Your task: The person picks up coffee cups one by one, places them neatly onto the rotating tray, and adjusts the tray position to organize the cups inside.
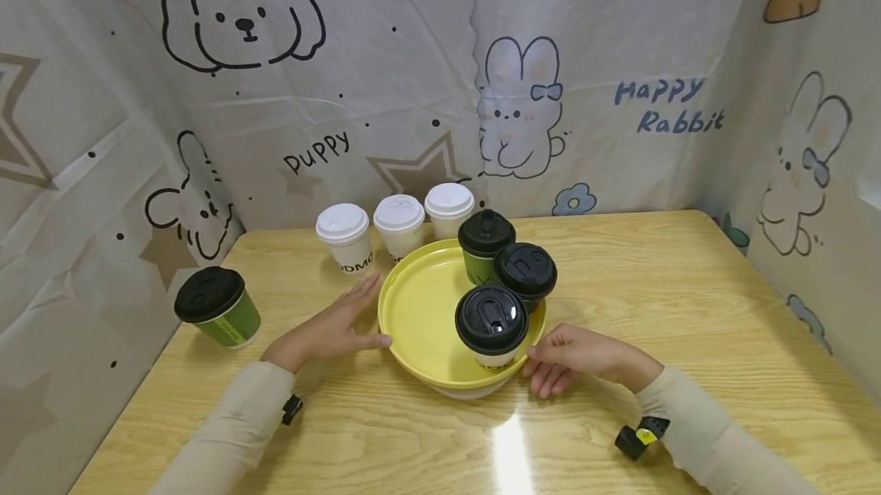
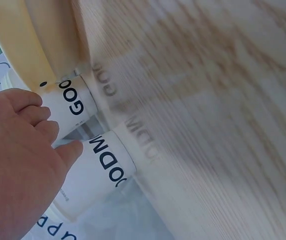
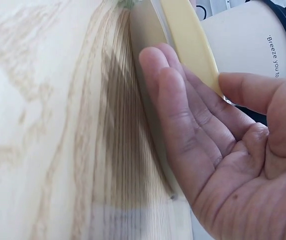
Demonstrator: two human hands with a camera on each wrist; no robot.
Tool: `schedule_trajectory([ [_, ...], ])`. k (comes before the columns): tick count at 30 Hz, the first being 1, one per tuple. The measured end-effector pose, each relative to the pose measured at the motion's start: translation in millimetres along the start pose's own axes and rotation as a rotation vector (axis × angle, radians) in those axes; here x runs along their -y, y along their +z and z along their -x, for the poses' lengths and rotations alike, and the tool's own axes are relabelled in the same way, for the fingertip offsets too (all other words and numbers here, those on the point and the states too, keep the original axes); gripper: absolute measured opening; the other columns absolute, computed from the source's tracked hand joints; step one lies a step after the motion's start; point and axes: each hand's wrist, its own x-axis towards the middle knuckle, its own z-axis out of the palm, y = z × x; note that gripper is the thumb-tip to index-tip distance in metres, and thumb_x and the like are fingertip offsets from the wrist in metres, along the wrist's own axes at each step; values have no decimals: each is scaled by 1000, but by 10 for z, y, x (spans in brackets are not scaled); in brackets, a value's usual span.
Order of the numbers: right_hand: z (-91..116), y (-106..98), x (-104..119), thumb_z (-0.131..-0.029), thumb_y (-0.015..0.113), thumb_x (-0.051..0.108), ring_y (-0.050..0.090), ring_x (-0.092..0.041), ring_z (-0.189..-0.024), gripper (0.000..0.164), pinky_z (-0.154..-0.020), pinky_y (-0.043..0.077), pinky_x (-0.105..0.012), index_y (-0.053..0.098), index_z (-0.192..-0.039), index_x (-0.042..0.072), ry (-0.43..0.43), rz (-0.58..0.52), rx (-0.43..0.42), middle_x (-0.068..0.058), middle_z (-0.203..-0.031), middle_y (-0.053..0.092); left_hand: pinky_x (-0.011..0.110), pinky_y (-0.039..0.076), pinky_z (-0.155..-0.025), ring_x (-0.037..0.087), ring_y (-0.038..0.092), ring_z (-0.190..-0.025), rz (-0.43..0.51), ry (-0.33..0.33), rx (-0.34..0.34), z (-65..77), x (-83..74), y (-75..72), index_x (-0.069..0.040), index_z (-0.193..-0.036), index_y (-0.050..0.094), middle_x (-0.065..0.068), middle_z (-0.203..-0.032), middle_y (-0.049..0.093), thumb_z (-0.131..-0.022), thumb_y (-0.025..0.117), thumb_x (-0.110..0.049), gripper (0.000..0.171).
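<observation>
A round yellow tray (image 1: pixel 427 319) stands on a pale round base (image 1: pixel 475 390). Three black-lidded cups crowd its right half: a green cup (image 1: pixel 479 265), a dark cup (image 1: pixel 526 273) and a cream cup (image 1: pixel 492 327), whose side shows in the right wrist view. My left hand (image 1: pixel 333 330) is at the tray's left edge, fingers extended and thumb tip at the rim. With thumb and fingers, my right hand (image 1: pixel 574 361) pinches the tray's right front rim; in the right wrist view its fingers (image 3: pixel 175 107) lie along the underside and base.
Behind the tray stand three white-lidded cups, the left one (image 1: pixel 346 239), the middle one (image 1: pixel 399 223) and the right one (image 1: pixel 450 208). Another green cup (image 1: pixel 223 311) with a black lid is at the table's left edge. Printed cloth (image 1: pixel 385 97) walls the back and sides.
</observation>
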Motion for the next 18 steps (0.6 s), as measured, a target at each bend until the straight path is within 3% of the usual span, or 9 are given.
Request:
schedule_trajectory([
  [12,21,-72,10,-101,46,24,70,-18,-75,42,-67,58,-31,65,-104,-14,14,21,-35,-18,-89,72,58,7,-115,28,-2,-148,-16,-20,-19,74,-107,66,-5,-154,8,6,-161,-2,-80,64,-63,110],
  [18,30,-153,-2,-102,44,23,70,-19,-76,42,-69,58,-33,64,-104,-14,25,19,-55,-17,-89,72,59,10,-114,30,-2,-147,-65,4,-40,154,-161,121,-5,-154,7,8,-161,-2,-80,62,-65,110],
])
